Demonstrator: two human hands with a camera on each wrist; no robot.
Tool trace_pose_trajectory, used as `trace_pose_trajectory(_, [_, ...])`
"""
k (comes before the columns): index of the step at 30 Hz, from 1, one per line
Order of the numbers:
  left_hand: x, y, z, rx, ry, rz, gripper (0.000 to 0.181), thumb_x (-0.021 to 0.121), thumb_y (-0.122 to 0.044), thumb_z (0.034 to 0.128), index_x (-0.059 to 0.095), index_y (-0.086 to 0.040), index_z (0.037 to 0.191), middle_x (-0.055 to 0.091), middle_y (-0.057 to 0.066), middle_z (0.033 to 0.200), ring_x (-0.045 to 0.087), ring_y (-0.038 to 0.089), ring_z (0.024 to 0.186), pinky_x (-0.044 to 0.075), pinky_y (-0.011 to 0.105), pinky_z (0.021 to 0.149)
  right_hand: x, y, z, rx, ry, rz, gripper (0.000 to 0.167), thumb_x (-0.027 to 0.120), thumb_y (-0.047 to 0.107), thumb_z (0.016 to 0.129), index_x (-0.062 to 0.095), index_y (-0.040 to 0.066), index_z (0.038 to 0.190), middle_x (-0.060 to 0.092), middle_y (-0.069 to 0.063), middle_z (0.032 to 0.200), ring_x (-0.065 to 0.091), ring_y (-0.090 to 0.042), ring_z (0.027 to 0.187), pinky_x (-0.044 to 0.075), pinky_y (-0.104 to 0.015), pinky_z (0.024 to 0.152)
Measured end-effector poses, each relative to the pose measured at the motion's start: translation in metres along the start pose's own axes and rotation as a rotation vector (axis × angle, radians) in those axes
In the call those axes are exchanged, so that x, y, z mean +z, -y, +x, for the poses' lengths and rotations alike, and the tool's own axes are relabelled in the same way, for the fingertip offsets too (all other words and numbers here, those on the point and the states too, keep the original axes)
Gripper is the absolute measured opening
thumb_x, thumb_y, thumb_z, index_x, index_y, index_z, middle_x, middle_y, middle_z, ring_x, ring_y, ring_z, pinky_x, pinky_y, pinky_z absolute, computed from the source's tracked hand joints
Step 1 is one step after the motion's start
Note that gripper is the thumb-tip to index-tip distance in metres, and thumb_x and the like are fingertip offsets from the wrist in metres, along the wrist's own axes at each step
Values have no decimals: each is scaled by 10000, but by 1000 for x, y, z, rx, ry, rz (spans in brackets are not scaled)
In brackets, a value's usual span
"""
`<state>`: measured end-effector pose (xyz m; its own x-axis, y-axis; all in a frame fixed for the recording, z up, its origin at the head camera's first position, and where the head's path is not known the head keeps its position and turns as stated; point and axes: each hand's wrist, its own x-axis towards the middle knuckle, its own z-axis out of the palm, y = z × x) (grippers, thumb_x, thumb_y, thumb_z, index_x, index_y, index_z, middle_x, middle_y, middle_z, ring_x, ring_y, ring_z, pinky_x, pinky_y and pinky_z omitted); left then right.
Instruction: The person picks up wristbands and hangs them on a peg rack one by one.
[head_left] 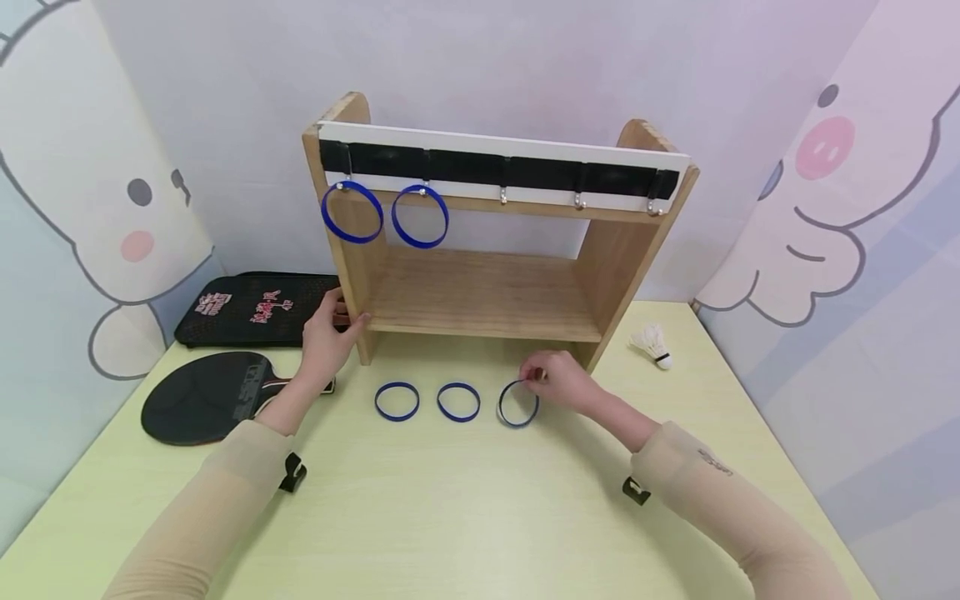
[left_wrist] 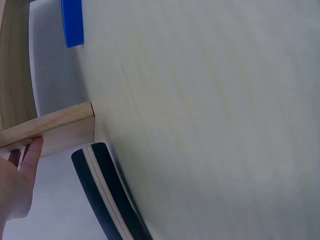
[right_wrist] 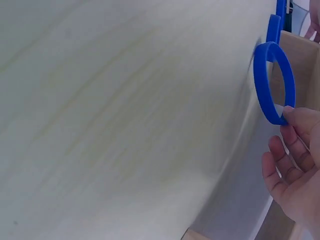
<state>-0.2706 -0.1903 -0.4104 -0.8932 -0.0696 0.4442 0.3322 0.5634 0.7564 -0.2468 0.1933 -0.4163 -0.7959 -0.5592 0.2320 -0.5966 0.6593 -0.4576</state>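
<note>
Right hand (head_left: 564, 382) pinches blue ring (right_wrist: 264, 92), at hand's 8 o'clock in head view; right wrist view alone bares remaining fingers (right_wrist: 286, 164), loosely bent. Left hand (head_left: 326, 335) grips wooden shelf (head_left: 480, 292) at its 8 o'clock. Only head view shows shuttlecock (head_left: 654, 345), at shelf's 4 o'clock.

Rack (head_left: 483, 292) smooth wd., hooks (head_left: 504, 196) shiny mtl., rings (right_wrist: 263, 87) matt plas.

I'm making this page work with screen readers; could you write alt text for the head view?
A right hand pinches a blue ring beside two more rings on a table, while the left hand holds the side of a wooden rack. Two other rings hang from the rack's hooks. A paddle and black case lie left of it, a shuttlecock right.
</note>
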Motion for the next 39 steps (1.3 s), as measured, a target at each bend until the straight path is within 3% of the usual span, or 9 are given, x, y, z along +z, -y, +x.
trace_pose_trajectory(6, [0,-1,0,2,-2,-1,516,628,-241,913,420,-120,1370,591,194,1109,604,345,982,542,509,758,-11,7,0,-20,-19,-35,64,729,58,798,690,99,827,647,57,784,584,-78,727,515,-206,639])
trace_pose_trajectory(18, [0,-1,-1,1,-5,4,521,634,-222,910,419,-116,1373,592,201,1102,611,348,973,542,509,755,-43,31,0,-133,-115,-51,84,763,83,780,694,124,805,650,37,776,595,-80,696,512,-209,574])
trace_pose_trajectory(39, [1,1,0,-2,-8,-2,521,630,-244,911,418,-134,1374,589,187,1106,607,341,978,543,504,762,-108,86,12,-204,-246,-51,111,766,63,776,668,95,818,651,21,741,548,-83,641,487,-230,528])
